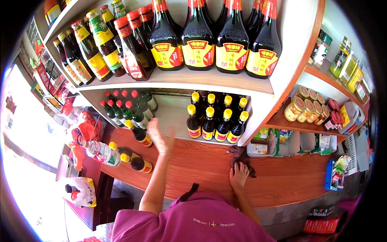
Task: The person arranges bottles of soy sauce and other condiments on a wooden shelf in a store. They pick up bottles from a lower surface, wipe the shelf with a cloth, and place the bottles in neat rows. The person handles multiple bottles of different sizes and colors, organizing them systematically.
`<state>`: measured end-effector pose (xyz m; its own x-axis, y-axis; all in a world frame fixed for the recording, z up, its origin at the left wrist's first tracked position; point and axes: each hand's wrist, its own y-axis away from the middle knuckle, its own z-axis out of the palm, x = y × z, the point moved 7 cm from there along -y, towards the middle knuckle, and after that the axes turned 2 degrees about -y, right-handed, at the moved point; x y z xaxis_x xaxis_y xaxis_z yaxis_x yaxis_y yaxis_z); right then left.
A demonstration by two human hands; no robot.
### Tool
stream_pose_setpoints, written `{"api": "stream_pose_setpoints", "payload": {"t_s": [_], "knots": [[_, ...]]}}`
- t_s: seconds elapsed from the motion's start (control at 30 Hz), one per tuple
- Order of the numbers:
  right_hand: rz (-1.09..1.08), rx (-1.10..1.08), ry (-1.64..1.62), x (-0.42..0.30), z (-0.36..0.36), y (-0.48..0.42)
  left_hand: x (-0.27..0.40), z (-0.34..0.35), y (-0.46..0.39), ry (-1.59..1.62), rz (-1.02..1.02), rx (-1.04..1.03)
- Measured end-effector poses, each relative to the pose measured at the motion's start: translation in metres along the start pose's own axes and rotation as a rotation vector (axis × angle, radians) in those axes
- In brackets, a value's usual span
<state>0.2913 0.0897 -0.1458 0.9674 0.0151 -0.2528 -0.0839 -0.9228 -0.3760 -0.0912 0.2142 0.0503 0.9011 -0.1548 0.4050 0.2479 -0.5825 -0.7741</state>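
My left hand [159, 139] is raised before the lower shelf, blurred, its thumb apart from the fingers and nothing in it. Just left of it, a yellow-capped dark sauce bottle [139, 134] stands at the shelf's front. Two similar bottles [141, 164] are on the wooden counter [196, 163] near my left forearm, beside a large clear plastic bottle [104, 153]. On the counter to the right, my right hand [239, 174] has its fingers curled on a crumpled dark cloth [239, 155]. Several yellow-capped bottles [208, 124] stand in rows on the lower shelf's right side.
Green red-capped bottles [139, 116] fill the lower shelf's left. Large soy sauce bottles [198, 39] line the upper shelf [181, 79]. Lidded jars [294, 109] sit on side shelves, above a plastic tub [261, 146]. A blue box [331, 175] is at the counter's right end.
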Motion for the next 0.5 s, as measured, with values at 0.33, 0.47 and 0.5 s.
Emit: {"api": "stream_pose_setpoints", "payload": {"t_s": [0.33,0.47,0.5], "knots": [[-0.034,0.007,0.005,-0.002,-0.002,-0.001,-0.19,-0.008,-0.007,0.095,-0.92,0.272],[-0.026,0.013,-0.005,-0.004,-0.005,-0.002,-0.175,0.0,-0.002,0.102,-0.664,0.268],[-0.025,0.014,-0.011,-0.005,-0.005,-0.002,-0.163,0.007,0.002,0.113,-0.587,0.212]]}}
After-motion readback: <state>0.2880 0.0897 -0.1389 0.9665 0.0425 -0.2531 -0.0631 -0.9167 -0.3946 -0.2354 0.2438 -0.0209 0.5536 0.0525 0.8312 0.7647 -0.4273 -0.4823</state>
